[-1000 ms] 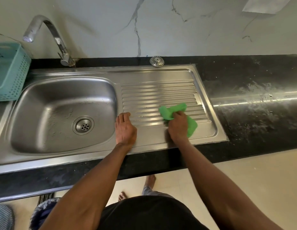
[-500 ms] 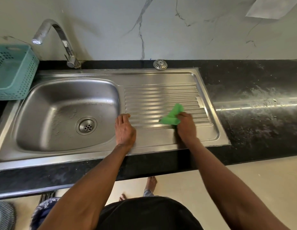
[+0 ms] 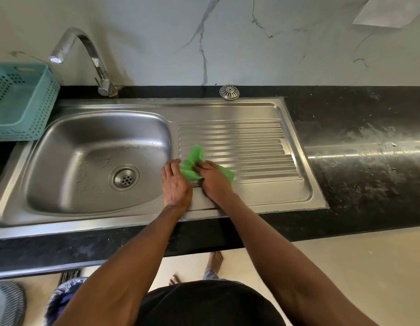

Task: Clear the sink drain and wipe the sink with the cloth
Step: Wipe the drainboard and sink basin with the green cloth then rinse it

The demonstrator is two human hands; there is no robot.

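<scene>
A steel sink (image 3: 63,147) with a ribbed drainboard (image 3: 251,142) is set into a black counter. Its round drain (image 3: 124,178) lies open at the bottom of the basin, with nothing on it. A green cloth (image 3: 192,162) lies bunched on the left part of the drainboard. My right hand (image 3: 214,180) grips the cloth and presses it against the ribs. My left hand (image 3: 174,182) rests flat on the strip between basin and drainboard, fingertips touching the cloth's edge. A loose drain strainer cap (image 3: 229,92) sits on the counter behind the drainboard.
A chrome tap (image 3: 96,60) arches over the basin's back left. A teal perforated basket (image 3: 21,102) stands on the counter left of the sink. The black counter (image 3: 368,161) to the right looks smeared. A bin with a bag (image 3: 65,295) stands on the floor below.
My right hand has dragged the cloth leftward across the drainboard until it meets my left hand. The left hand has stayed in place.
</scene>
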